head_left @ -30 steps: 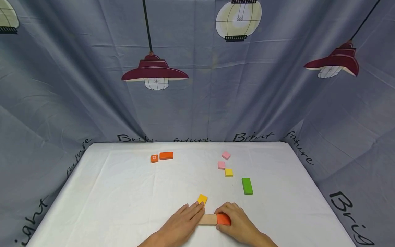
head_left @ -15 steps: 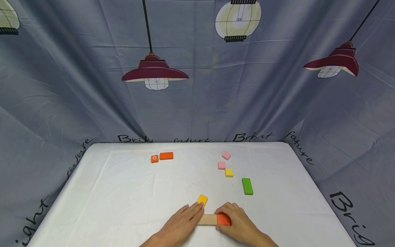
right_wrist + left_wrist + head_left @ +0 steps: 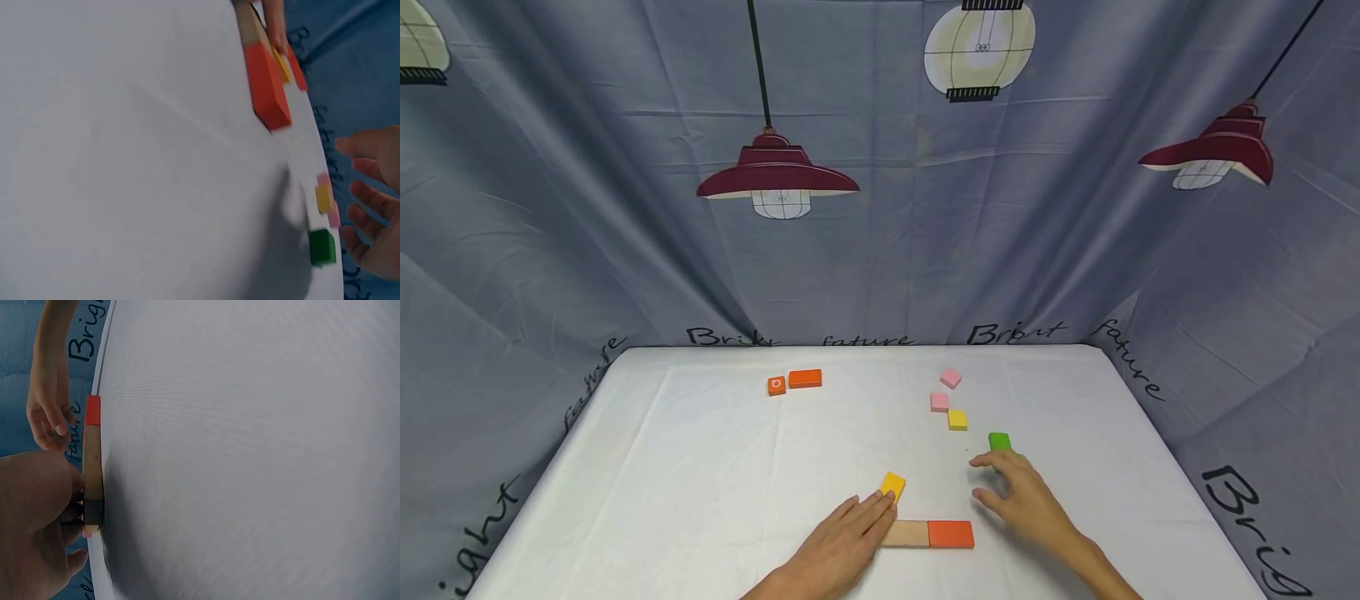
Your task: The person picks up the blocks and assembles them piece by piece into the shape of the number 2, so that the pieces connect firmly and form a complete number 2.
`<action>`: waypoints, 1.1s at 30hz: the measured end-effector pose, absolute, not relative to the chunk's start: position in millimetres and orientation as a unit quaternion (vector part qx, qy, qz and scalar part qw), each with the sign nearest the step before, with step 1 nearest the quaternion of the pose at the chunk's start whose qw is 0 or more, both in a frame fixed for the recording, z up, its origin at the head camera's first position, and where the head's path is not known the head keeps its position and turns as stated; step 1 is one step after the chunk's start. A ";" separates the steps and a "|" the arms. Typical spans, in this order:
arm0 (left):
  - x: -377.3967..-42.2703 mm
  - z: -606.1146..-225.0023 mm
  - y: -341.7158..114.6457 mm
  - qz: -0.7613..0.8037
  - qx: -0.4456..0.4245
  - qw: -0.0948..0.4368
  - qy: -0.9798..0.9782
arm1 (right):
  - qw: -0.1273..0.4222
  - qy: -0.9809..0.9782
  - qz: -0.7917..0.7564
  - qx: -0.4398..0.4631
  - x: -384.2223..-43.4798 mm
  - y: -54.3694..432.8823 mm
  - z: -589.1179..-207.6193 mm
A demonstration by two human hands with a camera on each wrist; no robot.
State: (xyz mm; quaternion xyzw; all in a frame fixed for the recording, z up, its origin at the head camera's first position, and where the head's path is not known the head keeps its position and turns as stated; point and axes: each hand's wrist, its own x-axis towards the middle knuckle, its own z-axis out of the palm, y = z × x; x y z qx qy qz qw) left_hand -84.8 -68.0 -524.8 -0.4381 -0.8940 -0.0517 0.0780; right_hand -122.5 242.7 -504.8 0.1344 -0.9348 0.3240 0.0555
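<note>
My left hand [image 3: 842, 540] lies with fairly straight fingers over the left part of a row of blocks, its fingertips touching a yellow block [image 3: 892, 484]. From under it emerges a bare wood block [image 3: 906, 534], end to end with an orange-red block [image 3: 951, 534]. The left wrist view shows a dark grey block [image 3: 93, 512] in that row, beside the left fingers. My right hand [image 3: 1026, 504] is above the table, thumb and fingers spread, holding nothing. It partly hides a green block [image 3: 999, 442], whose end also shows in the right wrist view.
Two pink blocks, one of them a pink square [image 3: 951, 378], sit at the back right near a small yellow block [image 3: 957, 420]. At the back left are an orange rectangular block [image 3: 805, 378] and an orange cube [image 3: 777, 386]. A white cloth [image 3: 700, 467] covers the table.
My right hand has let go of the orange-red block and moved right and away from me, toward the green block. The left hand stays where it was.
</note>
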 end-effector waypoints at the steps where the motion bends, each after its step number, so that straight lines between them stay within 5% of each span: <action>1: -84.7 -525.0 -68.0 -0.051 -0.438 0.079 -0.894 | 0.060 -0.936 0.320 0.131 -126.4 247.8 -504.2; 20: -84.8 -527.7 -67.4 -0.054 -0.441 0.085 -0.892 | -0.034 -0.940 0.318 0.116 -161.3 301.5 -513.4; 33: -83.7 -525.5 -66.9 -0.054 -0.437 0.073 -0.895 | -0.043 -0.942 0.311 0.120 -168.6 307.5 -516.8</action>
